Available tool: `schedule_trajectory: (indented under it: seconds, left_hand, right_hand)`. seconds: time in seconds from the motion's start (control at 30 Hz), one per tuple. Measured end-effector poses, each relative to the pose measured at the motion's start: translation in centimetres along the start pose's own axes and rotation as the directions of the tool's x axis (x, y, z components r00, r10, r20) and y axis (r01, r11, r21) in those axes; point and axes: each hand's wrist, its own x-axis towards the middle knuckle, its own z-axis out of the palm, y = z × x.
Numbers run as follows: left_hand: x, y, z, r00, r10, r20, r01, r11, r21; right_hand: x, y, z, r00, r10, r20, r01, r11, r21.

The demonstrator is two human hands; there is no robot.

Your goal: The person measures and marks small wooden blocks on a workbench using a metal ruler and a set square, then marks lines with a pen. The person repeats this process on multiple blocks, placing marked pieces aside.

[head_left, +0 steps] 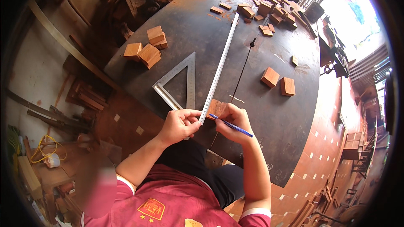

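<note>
A wooden block (217,106) lies on the dark tabletop (273,143) near its close edge, between the person's two hands, and serves here as the centre of the clock, with twelve pointing away from the body. A long metal ruler (219,70) runs along the block's left side, its near end by the fingers and its far part stretching toward between twelve and one o'clock. At eight, the left hand (180,124) pinches the ruler's near end between thumb and fingers. At four, the right hand (236,120) grasps a blue pen (239,129), its tip at the block's near left edge; whether it touches the wood, I cannot tell. A metal triangular square (191,80) lies flat at ten o'clock, and beyond it, between ten and eleven, sits a group of blocks (150,55). A dark slot (241,72) crosses the tabletop toward one o'clock, where a large heap of wooden pieces (265,8) covers the far end. Two more blocks (269,77) stand near each other at two. Past the table, reddish tiled flooring (309,170) shows at four.
</note>
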Motion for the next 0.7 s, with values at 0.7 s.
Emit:
schedule_trajectory:
  seconds: [0.7]
  left_hand:
    - [0.0, 0.0, 0.2, 0.999, 0.034, -0.02, -0.034, 0.999, 0.02]
  right_hand:
    - [0.5, -1.5, 0.9, 0.998, 0.011, -0.056, -0.017, 0.994, -0.112]
